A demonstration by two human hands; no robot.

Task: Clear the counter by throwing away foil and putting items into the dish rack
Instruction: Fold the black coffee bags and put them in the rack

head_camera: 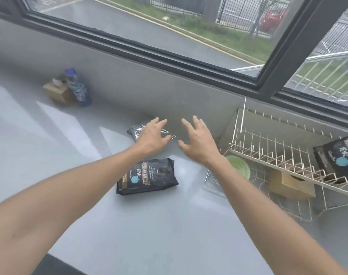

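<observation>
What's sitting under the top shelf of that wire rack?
Under the dish rack's upper tier sit a green plate and a brown box; anything farther right is hidden by the black bag.

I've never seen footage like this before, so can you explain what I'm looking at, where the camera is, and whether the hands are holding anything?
There is one picture, taken by a wide-angle camera worn on a person's head, looking forward and down. The two bare arms are that person's own.

The left hand reaches over a crumpled piece of foil by the wall; the right hand hovers beside it, fingers spread. Neither holds anything.

On the grey counter lie a dark coffee bag, and further left a tissue box and a blue bottle. At right, a wire dish rack holds another dark bag, a cardboard box and a green plate.
</observation>
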